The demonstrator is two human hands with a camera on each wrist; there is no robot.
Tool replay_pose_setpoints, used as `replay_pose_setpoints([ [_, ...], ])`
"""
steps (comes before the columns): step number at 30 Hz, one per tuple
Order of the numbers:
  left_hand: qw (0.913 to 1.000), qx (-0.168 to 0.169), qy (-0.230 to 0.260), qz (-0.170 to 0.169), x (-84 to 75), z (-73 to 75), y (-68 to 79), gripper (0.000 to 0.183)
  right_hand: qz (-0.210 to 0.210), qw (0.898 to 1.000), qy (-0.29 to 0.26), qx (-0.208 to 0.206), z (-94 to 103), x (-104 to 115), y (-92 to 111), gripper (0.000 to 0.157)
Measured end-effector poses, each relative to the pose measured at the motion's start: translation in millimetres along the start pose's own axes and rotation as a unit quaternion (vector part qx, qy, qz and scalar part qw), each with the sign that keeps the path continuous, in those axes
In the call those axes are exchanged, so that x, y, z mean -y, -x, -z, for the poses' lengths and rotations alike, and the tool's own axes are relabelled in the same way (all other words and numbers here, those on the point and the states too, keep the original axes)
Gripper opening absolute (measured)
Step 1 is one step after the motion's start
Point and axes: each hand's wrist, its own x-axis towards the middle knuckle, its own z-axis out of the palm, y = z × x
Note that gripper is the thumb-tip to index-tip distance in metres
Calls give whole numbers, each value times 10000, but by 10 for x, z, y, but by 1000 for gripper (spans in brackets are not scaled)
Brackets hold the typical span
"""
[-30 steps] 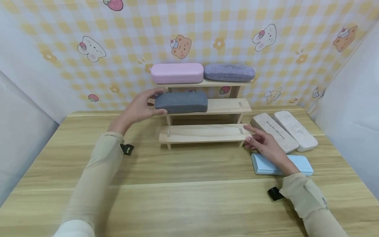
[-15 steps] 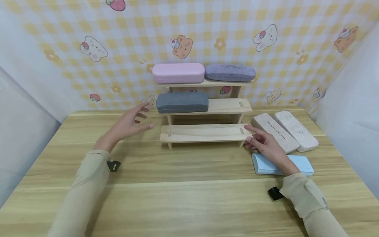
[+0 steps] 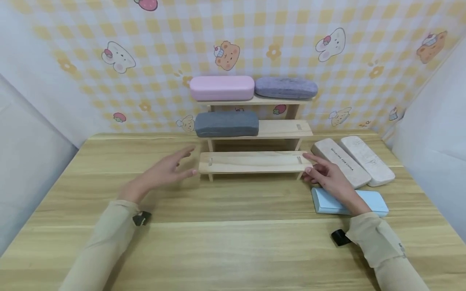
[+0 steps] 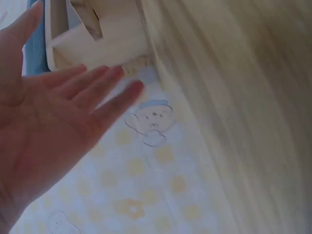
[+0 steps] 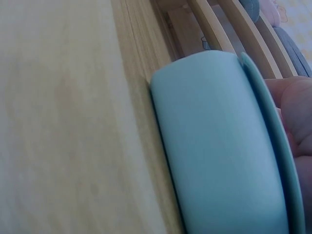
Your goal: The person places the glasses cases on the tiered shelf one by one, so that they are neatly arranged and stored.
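A three-tier wooden display rack (image 3: pixel 251 162) stands at the back of the table. My left hand (image 3: pixel 160 173), fingers spread and nothing in it, hovers at the left end of the lowest tier; in the left wrist view its palm (image 4: pixel 53 117) shows. My right hand (image 3: pixel 331 178) grips the right end of that tier, index finger on top, thumb at the front edge. A dark blue-grey glasses case (image 3: pixel 227 124) lies on the left of the middle tier. The top tier bears a pink glasses case (image 3: pixel 222 88) and a purple glasses case (image 3: pixel 286 88) side by side.
Beneath my right forearm lies a light blue flap glasses case (image 3: pixel 371 202), large in the right wrist view. Two pale glasses cases, one with printed lettering (image 3: pixel 342 163) and one with a faint pattern (image 3: pixel 367 161), lie behind it. A checked cloth (image 3: pixel 160 81) hangs behind the rack.
My left hand has let go of the blue-grey glasses case, drawn back left, and come down beside the lowest tier. My right hand has kept its place on the rack.
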Motion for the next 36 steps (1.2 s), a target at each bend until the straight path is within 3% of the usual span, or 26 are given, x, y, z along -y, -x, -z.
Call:
replay_pose_setpoints([
  [3,9984,475,-308,-25,-92,-80,18,71,-49,10000,-11,15,6,5,3,51],
  [6,9967,651,-469,-104,-152,-170,13,64,-52,10000,-42,30,9,13,4,51],
  [13,9944,582,-883,90,-209,-268,-21,72,23,10000,36,41,18,11,0,50],
  [21,9884,410,-1462,21,-274,-315,-125,73,43,9999,109,27,18,7,-4,50],
  [27,9867,499,-1537,173,-321,-363,-128,76,138,9999,63,29,17,4,-6,50],
  [36,9858,390,-1629,120,-320,-367,-118,71,189,9998,0,56,18,-9,-20,50],
])
